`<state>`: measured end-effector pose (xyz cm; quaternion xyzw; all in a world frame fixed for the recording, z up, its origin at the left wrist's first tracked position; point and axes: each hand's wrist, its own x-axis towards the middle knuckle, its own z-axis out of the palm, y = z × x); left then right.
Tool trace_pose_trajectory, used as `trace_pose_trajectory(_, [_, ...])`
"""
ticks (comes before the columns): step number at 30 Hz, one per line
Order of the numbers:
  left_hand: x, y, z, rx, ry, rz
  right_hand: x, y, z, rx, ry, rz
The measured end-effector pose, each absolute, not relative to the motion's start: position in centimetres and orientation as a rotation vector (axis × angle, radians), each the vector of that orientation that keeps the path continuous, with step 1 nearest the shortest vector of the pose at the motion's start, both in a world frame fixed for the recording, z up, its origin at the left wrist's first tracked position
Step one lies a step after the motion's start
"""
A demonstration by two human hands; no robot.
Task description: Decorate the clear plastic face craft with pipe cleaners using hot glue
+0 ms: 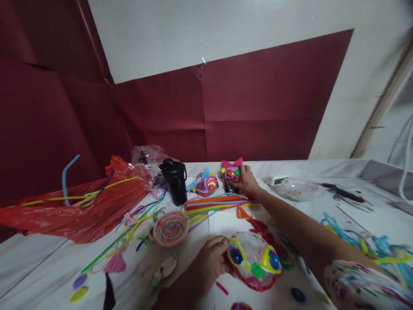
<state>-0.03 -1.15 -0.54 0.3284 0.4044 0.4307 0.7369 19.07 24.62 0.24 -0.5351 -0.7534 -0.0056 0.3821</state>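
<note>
My left hand [211, 260] grips the left rim of a clear plastic bowl face [251, 245]. Yellow-outlined blue eyes, a green nose and a red edge decorate it. Farther off, my right hand [248, 180] is closed around the right side of a small craft face with pink ears [231, 173], its fingers partly hidden. Just left of that stands a colourful fish-like craft [207, 184] with blue pieces. Between the hands lie orange and red felt scraps [258, 226] and a bundle of pipe cleaners [206, 209].
A black lidded cup [176, 183] stands behind a pinkish bowl [170, 230]. At left, a red plastic bag [106, 211] holds pipe cleaners. On the right are a clear container [298, 189], pliers [346, 193] and a pile of blue and yellow pipe cleaners [380, 249].
</note>
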Motion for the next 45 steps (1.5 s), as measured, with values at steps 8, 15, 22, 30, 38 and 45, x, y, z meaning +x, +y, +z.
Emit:
trace_pose_trajectory(8, [-0.2,-1.1,-0.7,0.722,0.869,0.946,19.7,24.7,-0.4,-1.386,-1.908,-0.007])
trace_pose_trajectory(15, [-0.2,-1.2,-0.7,0.731,0.844,0.958,19.9,24.3,0.1,-1.475,-1.915,0.000])
trace_pose_trajectory(22, [-0.1,-1.4,-0.4,0.741,0.840,0.965,19.7,24.0,0.5,-1.508,-1.921,0.006])
trace_pose_trajectory(30, [-0.3,-1.3,-0.7,0.737,0.817,0.952,19.7,22.5,1.8,-1.536,-1.900,0.098])
trace_pose_trajectory(38, [-0.5,-1.4,-0.5,0.707,0.804,0.978,22.0,17.5,7.5,-1.536,-1.863,0.307])
trace_pose_trajectory(45, [-0.6,-1.6,0.7,0.701,0.810,0.962,23.8,7.4,10.8,-1.428,-1.943,0.988])
